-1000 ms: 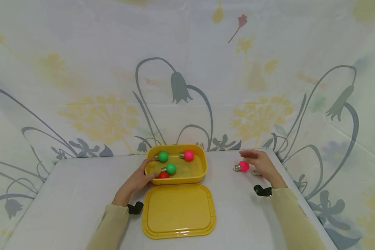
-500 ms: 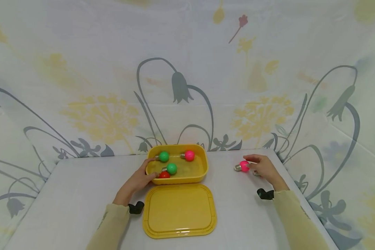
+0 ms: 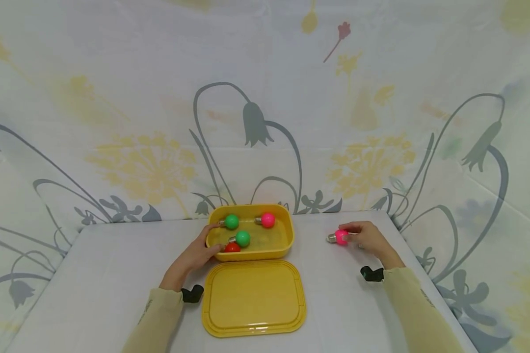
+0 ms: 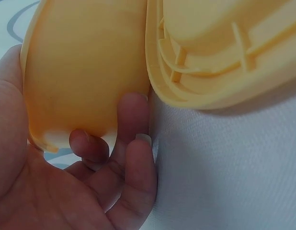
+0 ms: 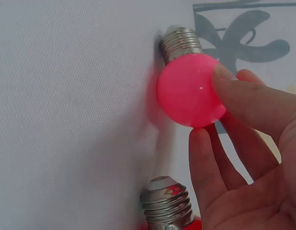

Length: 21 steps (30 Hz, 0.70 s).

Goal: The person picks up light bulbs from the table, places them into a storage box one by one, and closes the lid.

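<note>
My left hand holds the left end of a yellow plastic box, thumb at its rim and several fingers curled against the outer wall. Inside the box lie two green light bulbs, a pink bulb and a red bulb, the last partly hidden by the near wall. To the right, my right hand pinches another pink light bulb by its round globe, metal screw base pointing away. Below it in the right wrist view is a second screw base with red showing at its edge.
A yellow lid lies flat in front of the box, close to its near wall. White cloth covers the table. A floral curtain rises directly behind the box and along both sides.
My right hand has come down onto the pink bulb, taken hold of its globe and shifted it slightly left. The left hand stays on the box.
</note>
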### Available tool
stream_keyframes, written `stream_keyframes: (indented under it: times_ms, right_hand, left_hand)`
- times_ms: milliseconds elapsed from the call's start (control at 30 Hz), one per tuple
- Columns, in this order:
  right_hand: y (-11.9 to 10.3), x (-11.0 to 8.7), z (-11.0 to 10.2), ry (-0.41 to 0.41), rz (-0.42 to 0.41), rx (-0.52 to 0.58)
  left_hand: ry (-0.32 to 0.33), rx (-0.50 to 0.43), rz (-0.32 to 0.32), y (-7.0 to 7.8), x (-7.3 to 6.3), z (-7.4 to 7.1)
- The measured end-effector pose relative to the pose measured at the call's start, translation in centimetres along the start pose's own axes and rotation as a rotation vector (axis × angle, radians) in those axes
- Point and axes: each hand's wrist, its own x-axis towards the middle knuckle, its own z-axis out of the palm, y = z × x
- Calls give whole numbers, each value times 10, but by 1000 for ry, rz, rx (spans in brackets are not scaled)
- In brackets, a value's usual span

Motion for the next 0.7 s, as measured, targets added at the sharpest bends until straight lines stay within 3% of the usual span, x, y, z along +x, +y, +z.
stream_keyframes:
  times_ms: [400,700]
  right_hand:
    - [-9,1,4,-15,36,-130]
    - [-9,-3,8,15,78,-72]
  left_hand:
    - [-2,30,2,0,0,-2]
    - [-3,36,-7,0,1,1]
